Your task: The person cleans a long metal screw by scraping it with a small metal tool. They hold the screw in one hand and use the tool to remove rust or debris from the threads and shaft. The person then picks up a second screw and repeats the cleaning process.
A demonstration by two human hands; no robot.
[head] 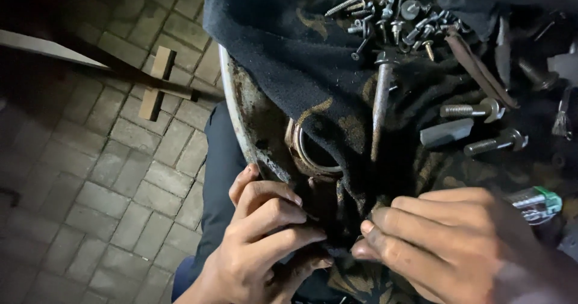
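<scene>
Both your hands pinch the dark, nubby cloth [313, 69] at its near edge: left hand [259, 244] with fingers curled narrow onto the fabric, right hand [433, 244] likewise, grimy fingertips [367, 227] gripping a fold. Just beyond your fingers sits a worn metal ring [301, 150]; farther off, threaded bolts and screws [391, 15] lie scattered on the cloth.
</scene>
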